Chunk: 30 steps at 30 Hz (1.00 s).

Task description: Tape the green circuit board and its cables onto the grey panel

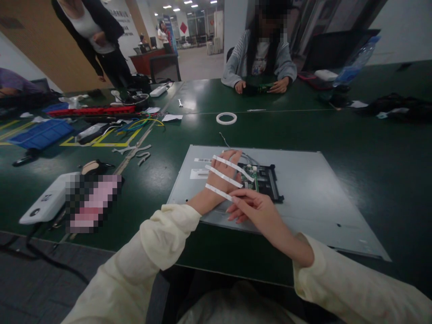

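At the centre of the frame the left hand (223, 176) lies flat, back up and fingers spread, on a grey metal panel (303, 193) that rests on the dark green table (354, 135). Three white tape strips (225, 176) are stuck across the back of that hand, one above the other; the hand itself grasps nothing. Just below and to the right, the right hand (254, 210) pinches the right end of the lowest strip between thumb and forefinger, near the left wrist. Under the left fingertips, in the middle of the panel, sits a green circuit board (254, 174) in a black frame (272, 182), with thin wires leading off toward the top.

Above the panel, toward the upper middle, a white tape roll (226, 118) lies on the table. At the left edge are a white device (45, 203) and, higher up, a blue tray (42, 133). Across the table, at top centre, a seated person (259, 58) in a grey striped top holds something dark with both hands.
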Each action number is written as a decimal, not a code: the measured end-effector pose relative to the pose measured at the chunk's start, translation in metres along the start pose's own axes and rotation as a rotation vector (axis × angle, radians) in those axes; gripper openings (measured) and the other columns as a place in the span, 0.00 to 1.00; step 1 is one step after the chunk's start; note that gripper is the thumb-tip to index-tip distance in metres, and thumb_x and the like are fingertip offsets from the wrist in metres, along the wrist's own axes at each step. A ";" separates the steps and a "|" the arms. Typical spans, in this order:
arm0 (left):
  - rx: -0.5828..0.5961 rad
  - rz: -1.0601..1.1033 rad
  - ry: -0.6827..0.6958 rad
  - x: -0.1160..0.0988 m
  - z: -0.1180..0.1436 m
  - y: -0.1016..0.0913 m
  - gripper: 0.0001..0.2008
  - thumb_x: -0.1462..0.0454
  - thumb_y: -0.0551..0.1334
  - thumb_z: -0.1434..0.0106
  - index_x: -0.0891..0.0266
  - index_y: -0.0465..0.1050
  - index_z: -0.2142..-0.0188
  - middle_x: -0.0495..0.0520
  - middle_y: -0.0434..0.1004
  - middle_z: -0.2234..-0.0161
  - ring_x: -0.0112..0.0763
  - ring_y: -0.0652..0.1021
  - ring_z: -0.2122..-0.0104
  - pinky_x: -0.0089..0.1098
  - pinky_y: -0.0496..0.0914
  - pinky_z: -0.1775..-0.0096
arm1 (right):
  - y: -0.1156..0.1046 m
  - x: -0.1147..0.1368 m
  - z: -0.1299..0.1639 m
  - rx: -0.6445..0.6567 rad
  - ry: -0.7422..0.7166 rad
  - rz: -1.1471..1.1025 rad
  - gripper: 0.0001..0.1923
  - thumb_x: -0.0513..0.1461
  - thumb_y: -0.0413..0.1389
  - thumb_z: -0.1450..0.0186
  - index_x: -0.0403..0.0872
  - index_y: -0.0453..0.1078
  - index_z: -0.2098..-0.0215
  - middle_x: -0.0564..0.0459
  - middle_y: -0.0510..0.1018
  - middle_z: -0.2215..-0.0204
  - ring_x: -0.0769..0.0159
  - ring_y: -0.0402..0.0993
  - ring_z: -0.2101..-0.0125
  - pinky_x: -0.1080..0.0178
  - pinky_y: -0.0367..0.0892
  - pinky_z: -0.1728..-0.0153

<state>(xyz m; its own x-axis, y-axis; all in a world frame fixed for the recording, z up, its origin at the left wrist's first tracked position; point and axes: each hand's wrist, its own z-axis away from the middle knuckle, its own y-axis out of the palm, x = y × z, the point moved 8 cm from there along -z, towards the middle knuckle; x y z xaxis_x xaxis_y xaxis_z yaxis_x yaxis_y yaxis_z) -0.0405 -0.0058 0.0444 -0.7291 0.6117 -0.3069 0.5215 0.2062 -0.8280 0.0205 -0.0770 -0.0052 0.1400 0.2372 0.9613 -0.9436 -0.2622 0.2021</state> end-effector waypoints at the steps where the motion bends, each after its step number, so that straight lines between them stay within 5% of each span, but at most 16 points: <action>1: 0.009 -0.001 -0.002 0.000 0.000 0.001 0.29 0.68 0.54 0.45 0.67 0.55 0.43 0.63 0.60 0.43 0.43 0.61 0.43 0.44 0.54 0.42 | 0.002 0.002 0.001 0.024 -0.046 0.051 0.17 0.47 0.57 0.40 0.43 0.67 0.61 0.51 0.76 0.75 0.68 0.75 0.76 0.69 0.70 0.77; 6: 0.020 0.001 0.019 -0.001 0.001 0.002 0.27 0.67 0.53 0.43 0.65 0.54 0.42 0.62 0.59 0.43 0.43 0.60 0.42 0.44 0.54 0.42 | 0.009 0.020 0.009 0.057 -0.319 0.371 0.08 0.40 0.49 0.34 0.46 0.64 0.58 0.54 0.76 0.74 0.71 0.75 0.74 0.69 0.71 0.73; 10: 0.027 0.013 0.018 -0.003 0.001 0.002 0.29 0.67 0.54 0.44 0.66 0.54 0.42 0.63 0.59 0.43 0.43 0.61 0.43 0.45 0.54 0.42 | 0.018 0.028 0.013 0.144 -0.486 0.557 0.15 0.34 0.46 0.34 0.47 0.68 0.52 0.53 0.77 0.70 0.72 0.74 0.72 0.69 0.71 0.69; 20: 0.021 0.060 0.013 -0.001 0.001 0.003 0.29 0.67 0.54 0.44 0.66 0.53 0.42 0.63 0.60 0.43 0.42 0.61 0.43 0.44 0.55 0.42 | 0.015 0.021 0.008 0.157 -0.405 0.573 0.20 0.31 0.46 0.36 0.47 0.69 0.49 0.54 0.76 0.69 0.75 0.72 0.77 0.71 0.69 0.73; 27: 0.016 0.086 0.003 0.002 0.000 0.007 0.29 0.67 0.54 0.45 0.67 0.54 0.43 0.64 0.61 0.44 0.44 0.62 0.43 0.45 0.56 0.42 | 0.018 0.032 0.012 0.162 -0.533 0.510 0.19 0.31 0.47 0.35 0.48 0.69 0.49 0.54 0.76 0.65 0.76 0.72 0.76 0.71 0.68 0.71; 30: 0.022 0.067 0.025 0.002 0.000 0.007 0.29 0.67 0.55 0.45 0.68 0.54 0.42 0.63 0.61 0.44 0.43 0.61 0.43 0.44 0.56 0.42 | 0.018 0.027 0.007 0.143 -0.455 0.545 0.19 0.32 0.46 0.35 0.47 0.68 0.47 0.53 0.75 0.65 0.77 0.70 0.78 0.72 0.67 0.73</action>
<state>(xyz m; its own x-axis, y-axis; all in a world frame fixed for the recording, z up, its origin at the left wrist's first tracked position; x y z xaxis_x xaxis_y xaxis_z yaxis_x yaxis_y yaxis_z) -0.0378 -0.0033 0.0377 -0.6814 0.6426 -0.3504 0.5589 0.1478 -0.8159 0.0095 -0.0820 0.0256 -0.1986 -0.3669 0.9088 -0.8709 -0.3592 -0.3354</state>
